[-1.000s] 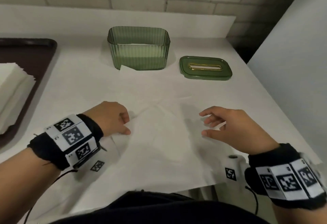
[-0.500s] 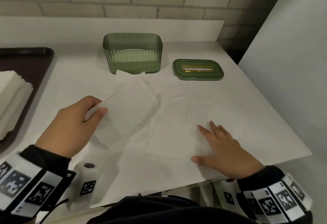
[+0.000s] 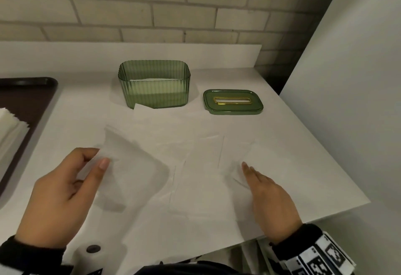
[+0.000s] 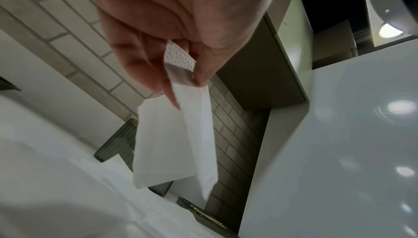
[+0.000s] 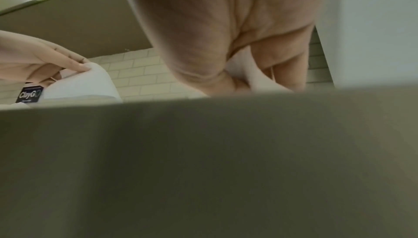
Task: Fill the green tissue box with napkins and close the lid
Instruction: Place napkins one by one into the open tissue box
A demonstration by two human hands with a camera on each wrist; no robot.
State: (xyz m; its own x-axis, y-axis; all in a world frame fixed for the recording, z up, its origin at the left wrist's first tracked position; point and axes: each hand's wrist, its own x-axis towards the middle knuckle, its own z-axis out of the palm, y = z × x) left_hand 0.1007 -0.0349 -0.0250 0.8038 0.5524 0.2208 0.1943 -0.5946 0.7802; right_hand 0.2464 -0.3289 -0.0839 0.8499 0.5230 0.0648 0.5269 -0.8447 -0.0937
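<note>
Careful: your left hand pinches one napkin at lower left, right hand flat on loose sheets. The green tissue box sits upper centre, lid beside it; thin paper may tear or drag.

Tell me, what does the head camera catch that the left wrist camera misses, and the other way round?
Only the head view shows the right hand flat on the spread napkins, the napkin stack on the dark tray, and white napkins inside the green box. Only the left wrist view shows the held napkin's embossed texture up close, pinched at the fingertips. Both show the left hand holding that napkin, plus the box and lid.
</note>
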